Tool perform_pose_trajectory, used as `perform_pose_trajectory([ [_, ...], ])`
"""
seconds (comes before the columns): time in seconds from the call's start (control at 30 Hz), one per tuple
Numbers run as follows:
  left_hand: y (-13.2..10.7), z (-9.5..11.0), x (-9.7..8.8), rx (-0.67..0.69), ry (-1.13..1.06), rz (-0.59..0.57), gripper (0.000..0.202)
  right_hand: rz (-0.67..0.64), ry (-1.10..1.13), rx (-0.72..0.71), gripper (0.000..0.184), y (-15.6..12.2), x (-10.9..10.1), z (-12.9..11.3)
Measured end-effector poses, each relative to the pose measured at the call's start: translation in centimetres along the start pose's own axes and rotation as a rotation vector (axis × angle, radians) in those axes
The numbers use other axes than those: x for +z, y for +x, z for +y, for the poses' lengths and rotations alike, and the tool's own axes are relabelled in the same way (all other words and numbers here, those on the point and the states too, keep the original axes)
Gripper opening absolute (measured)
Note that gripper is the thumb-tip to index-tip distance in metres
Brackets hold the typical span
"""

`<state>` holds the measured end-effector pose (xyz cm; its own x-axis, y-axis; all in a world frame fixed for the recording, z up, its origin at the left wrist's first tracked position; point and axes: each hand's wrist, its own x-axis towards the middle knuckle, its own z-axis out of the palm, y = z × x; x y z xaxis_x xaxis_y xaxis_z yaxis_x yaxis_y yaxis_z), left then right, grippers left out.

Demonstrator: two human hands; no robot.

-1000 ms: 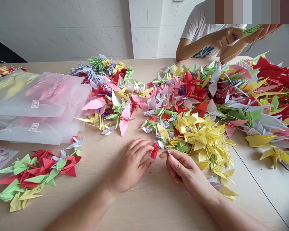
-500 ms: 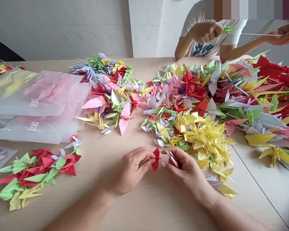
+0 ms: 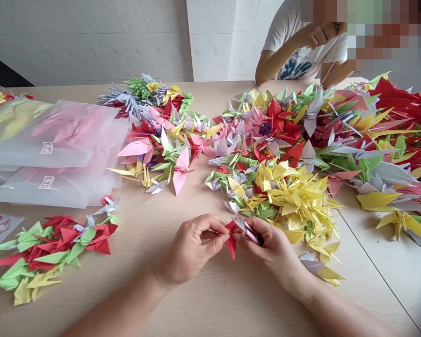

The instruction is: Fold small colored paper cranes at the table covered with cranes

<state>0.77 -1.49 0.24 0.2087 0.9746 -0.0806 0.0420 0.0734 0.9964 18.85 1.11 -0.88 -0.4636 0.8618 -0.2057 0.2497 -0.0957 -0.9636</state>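
In the middle of the table my left hand (image 3: 196, 243) is closed, pinching a small red folded paper crane (image 3: 230, 244) by one side between thumb and fingers. My right hand (image 3: 272, 252) is wrapped round a small pink craft knife (image 3: 247, 230). The knife's thin grey blade points up and left, over the crane's upper part. My right thumb tip also touches the right side of the crane. Just beyond my right hand lies a heap of yellow paper cranes (image 3: 294, 194).
A mixed pile of coloured cranes (image 3: 259, 128) spreads over the far and right table. Translucent plastic bags (image 3: 70, 187) lie at left, with a smaller cluster of red and green cranes (image 3: 61, 245) in front. Across the table sits a person (image 3: 301, 51) with raised hands.
My right hand has closed in on the red crane, and the blade now crosses its top. The crane has tilted and shifted slightly right. The other person's hands have moved up.
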Motion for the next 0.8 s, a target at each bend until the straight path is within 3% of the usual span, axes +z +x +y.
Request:
perform_pose_trajectory([
  [0.8, 0.35, -0.07, -0.34, -0.096, -0.181, 0.001, 0.007, 0.005, 0.026, 0.024, 0.015, -0.05, 0.02, -0.64],
])
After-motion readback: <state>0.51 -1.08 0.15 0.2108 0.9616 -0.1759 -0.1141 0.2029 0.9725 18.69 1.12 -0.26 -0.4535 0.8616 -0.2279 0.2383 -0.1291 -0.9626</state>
